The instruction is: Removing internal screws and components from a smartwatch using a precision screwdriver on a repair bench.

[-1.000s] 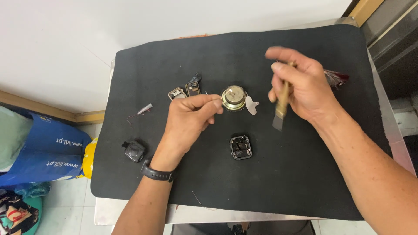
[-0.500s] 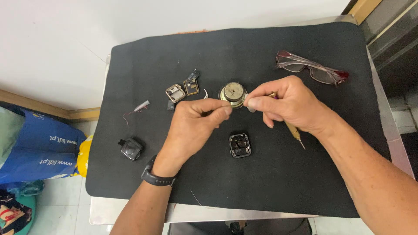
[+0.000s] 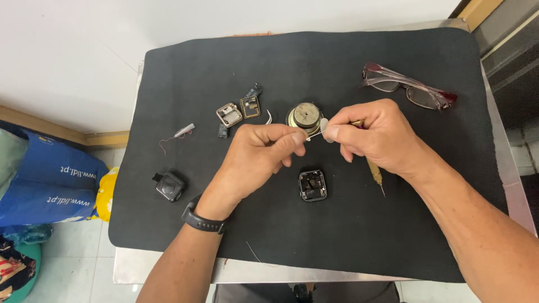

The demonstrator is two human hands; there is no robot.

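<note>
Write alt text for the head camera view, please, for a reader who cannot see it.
Two hands meet over a black mat: the left hand and the right hand pinch a small pale piece between their fingertips, the right also holding a slim screwdriver. Around them lie a round metal part, an open square watch case and glasses.

This looks like a small electronics repair bench set up in a home or back room. A black work mat (image 3: 337,235) covers a small metal table (image 3: 168,272) against a plain white wall (image 3: 84,50). Opened square smartwatch cases (image 3: 313,185), loose small parts (image 3: 240,111), a fine precision screwdriver (image 3: 375,173) and glasses (image 3: 409,87) lie on it. A blue shopping bag (image 3: 45,179) sits on the tiled floor by the table's left edge.
</note>
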